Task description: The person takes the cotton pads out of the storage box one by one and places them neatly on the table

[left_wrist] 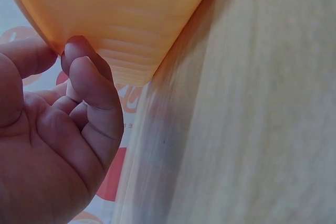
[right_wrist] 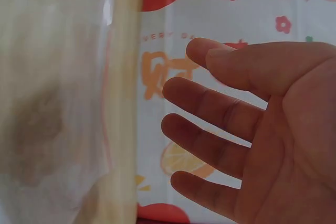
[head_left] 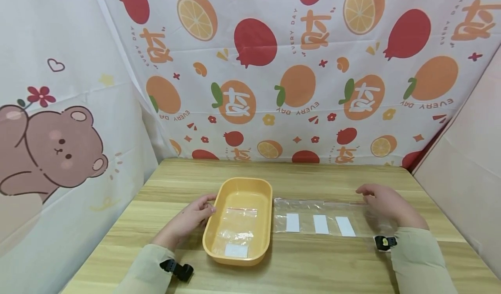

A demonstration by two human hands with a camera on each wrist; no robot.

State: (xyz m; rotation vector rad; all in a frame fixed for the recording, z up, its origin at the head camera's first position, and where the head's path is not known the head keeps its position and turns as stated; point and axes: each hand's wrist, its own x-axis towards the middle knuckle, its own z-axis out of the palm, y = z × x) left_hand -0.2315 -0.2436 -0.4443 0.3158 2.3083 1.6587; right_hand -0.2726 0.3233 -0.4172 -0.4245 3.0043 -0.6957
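Observation:
A yellow plastic tray (head_left: 267,237) stands on the wooden table, and inside it lies a clear zip bag (head_left: 239,222) with a white label at its near end. My left hand (head_left: 192,218) pinches the tray's left rim between thumb and fingers; the left wrist view shows the fingertips at the tray wall (left_wrist: 131,19). To the tray's right, clear zip bags (head_left: 307,206) with white labels lie overlapping in a row. My right hand (head_left: 385,202) is held over the row's right end, its fingers relaxed and apart with nothing between them in the right wrist view.
The wooden table (head_left: 313,268) reaches back to a fruit-printed cloth (head_left: 266,85). Another cloth with a bear print (head_left: 62,146) hangs along the left side, and a pale cloth (head_left: 465,155) hangs on the right.

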